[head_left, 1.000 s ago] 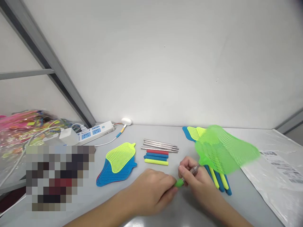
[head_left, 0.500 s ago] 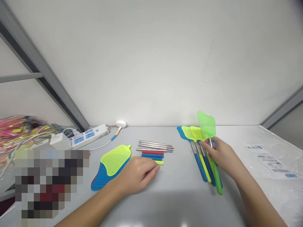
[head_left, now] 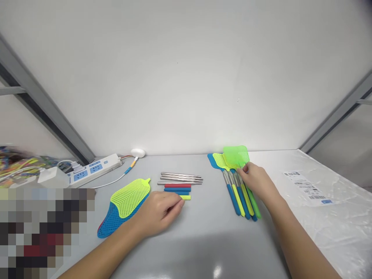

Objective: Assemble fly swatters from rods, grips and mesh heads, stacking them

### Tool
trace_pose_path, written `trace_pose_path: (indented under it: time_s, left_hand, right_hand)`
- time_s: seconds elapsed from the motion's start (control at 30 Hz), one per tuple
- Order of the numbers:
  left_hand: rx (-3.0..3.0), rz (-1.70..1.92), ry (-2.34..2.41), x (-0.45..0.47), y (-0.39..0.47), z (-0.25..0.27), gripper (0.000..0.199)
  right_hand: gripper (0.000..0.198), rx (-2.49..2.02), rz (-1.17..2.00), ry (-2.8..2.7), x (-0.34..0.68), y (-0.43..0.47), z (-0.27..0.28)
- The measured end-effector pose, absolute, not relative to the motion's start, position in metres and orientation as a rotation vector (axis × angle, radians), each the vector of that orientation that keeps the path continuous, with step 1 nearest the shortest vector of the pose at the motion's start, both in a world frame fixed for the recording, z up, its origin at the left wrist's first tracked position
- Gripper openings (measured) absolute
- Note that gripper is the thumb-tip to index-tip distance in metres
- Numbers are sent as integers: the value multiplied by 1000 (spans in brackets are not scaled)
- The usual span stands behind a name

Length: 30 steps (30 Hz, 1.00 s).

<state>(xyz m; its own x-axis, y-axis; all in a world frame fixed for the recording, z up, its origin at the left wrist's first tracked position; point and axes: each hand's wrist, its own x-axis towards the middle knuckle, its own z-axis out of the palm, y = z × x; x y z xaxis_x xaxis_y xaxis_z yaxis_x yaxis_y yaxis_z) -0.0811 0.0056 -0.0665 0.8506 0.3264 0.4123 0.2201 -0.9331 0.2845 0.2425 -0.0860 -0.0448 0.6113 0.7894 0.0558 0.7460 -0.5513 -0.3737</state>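
Observation:
My right hand (head_left: 257,180) is closed around the metal rod of a green fly swatter (head_left: 236,155), near its head. That swatter lies over a fanned row of several finished swatters with blue and yellow heads; their blue handles (head_left: 233,199) and yellow handles (head_left: 238,199) point toward me. My left hand (head_left: 161,211) rests on the table with curled fingers and nothing visible in them. Its fingertips are by a yellow handle tube (head_left: 186,197), partly hidden. Behind it lie blue tubes (head_left: 177,189), a red tube (head_left: 178,185) and several metal rods (head_left: 180,178).
Left of my left hand lie loose swatter heads, a yellow one (head_left: 130,197) over a blue one (head_left: 110,223). A power strip (head_left: 95,168) with plugs, a white cable (head_left: 113,181) and a small white device (head_left: 138,152) stand behind. Clear plastic packaging (head_left: 343,201) covers the right side.
My right hand has lowered the green swatter onto the row of swatters, its head now over the yellow ones. My left hand stays beside the tubes. The view has shifted slightly right.

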Motion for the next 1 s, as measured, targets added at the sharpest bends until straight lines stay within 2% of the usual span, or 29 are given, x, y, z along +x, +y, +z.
trace_pose_path:
  time_s: [0.37, 1.0]
  left_hand:
    - [2755, 715, 414, -82, 10, -68, 25]
    - [2755, 722, 460, -81, 13, -69, 27]
  right_hand:
    - [18, -2583, 78, -1384, 229, -67, -50]
    - [24, -2665, 74, -1354, 230, -68, -60]
